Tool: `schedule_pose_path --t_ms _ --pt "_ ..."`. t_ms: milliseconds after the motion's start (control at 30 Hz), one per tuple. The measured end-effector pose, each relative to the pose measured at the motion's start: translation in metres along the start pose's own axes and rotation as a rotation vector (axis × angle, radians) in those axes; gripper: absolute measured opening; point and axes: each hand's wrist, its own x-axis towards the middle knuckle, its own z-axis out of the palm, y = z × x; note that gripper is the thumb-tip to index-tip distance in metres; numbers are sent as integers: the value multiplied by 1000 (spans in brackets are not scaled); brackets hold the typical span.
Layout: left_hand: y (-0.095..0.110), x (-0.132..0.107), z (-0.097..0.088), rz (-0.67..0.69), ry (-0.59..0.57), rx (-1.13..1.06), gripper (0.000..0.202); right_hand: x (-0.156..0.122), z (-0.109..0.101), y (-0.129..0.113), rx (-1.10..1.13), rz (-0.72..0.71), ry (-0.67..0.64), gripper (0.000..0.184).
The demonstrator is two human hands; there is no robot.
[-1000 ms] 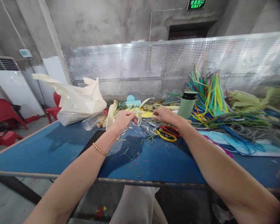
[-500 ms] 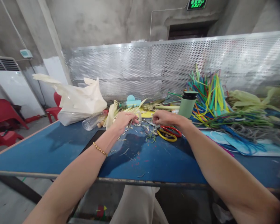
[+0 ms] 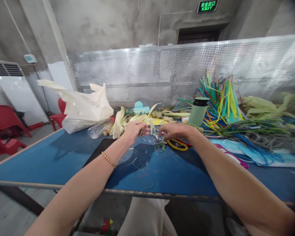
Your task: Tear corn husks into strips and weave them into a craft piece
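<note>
My left hand (image 3: 135,131) is closed in a pinch on a pale corn husk strip (image 3: 151,126), which curls out to the right of the fingertips. A thin dark piece also shows by those fingers, too small to name. Facing it, my right hand (image 3: 174,131) has its fingers curled down close to the strip's end; what they grip, if anything, is hidden. Below and beside the right hand lie scissors with yellow and red handles (image 3: 178,146), partly covered by it. Green thread scraps (image 3: 159,146) and pale trimmings are scattered under both hands on the blue table (image 3: 73,164).
A white plastic bag (image 3: 88,105) and a clear bottle (image 3: 95,131) stand left. Husks (image 3: 119,123) lie behind my left hand. A green tumbler (image 3: 198,113), colourful strips (image 3: 227,101), cords (image 3: 255,126) and blue face masks (image 3: 245,152) fill the right. A perforated metal panel (image 3: 137,72) closes the back.
My right hand has dropped slightly, its fingers now pointing down and covering more of the scissors. My left hand keeps its pinch. The view has shifted a little.
</note>
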Motion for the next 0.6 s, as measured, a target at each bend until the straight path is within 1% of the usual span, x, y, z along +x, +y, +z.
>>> schedule_pose_path --t_ms 67,133,200,267,300,367,433,467,533,600 --pt "2 -1 -1 8 -4 0 9 1 0 -2 82 -91 3 18" --pt "3 -1 -2 12 -4 7 9 -1 -3 -6 210 -115 26 12" --pt "5 -1 -3 18 -4 13 8 -5 -7 -12 371 -110 45 16" --pt "5 -1 -4 25 -3 18 7 -9 -12 -18 467 -81 46 19" --pt "5 0 -5 26 1 19 7 -10 -13 -21 470 -69 53 20" --pt "5 1 -5 32 22 24 7 -9 -14 -28 408 -70 105 18" --pt "5 2 -6 41 48 22 7 -7 -13 -35 333 -69 209 17" --pt "4 2 -7 41 54 14 7 -5 -12 -38 299 -52 275 19" --pt "4 3 -7 33 48 -14 8 -2 -11 -42 225 -16 393 26" --pt "3 4 -8 16 37 -50 11 -1 -10 -42 203 -12 469 24"
